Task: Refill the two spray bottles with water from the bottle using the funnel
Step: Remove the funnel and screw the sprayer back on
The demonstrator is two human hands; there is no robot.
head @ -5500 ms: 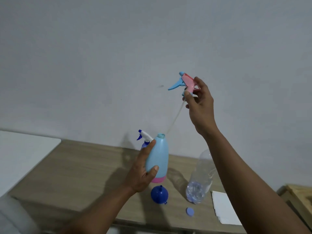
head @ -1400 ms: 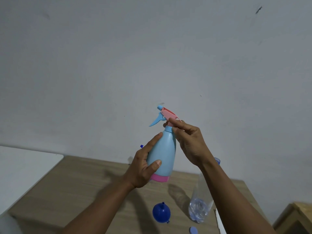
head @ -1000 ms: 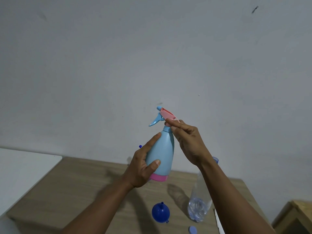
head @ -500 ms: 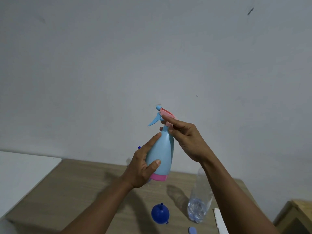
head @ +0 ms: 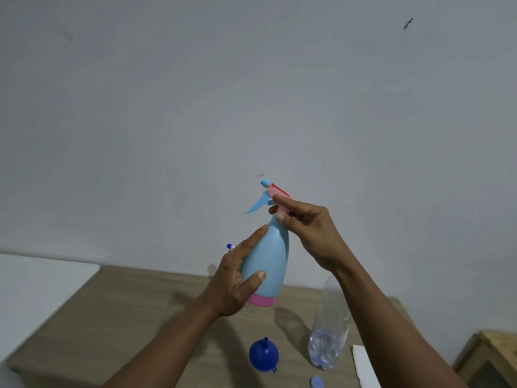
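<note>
My left hand (head: 233,281) grips the body of a light blue spray bottle (head: 270,264) with a pink base, held upright above the table. My right hand (head: 310,231) pinches the neck collar under its pink and blue spray head (head: 272,196), which sits on the bottle. Behind my left hand only the blue tip of the second spray bottle (head: 230,246) shows. A dark blue funnel (head: 263,356) lies mouth down on the table. Right of it stands a clear plastic water bottle (head: 330,334), partly behind my right forearm, with a little water at the bottom.
A small blue bottle cap (head: 317,382) lies at the near edge of the wooden table (head: 126,317). White paper (head: 366,368) lies at the right. A white surface (head: 36,287) adjoins the table on the left, a wooden crate (head: 495,357) stands lower right.
The spray head, earlier lifted clear with its tube hanging, now sits on the blue bottle. Over the last second my right fingers have shifted around the collar; the bottle stays held up.
</note>
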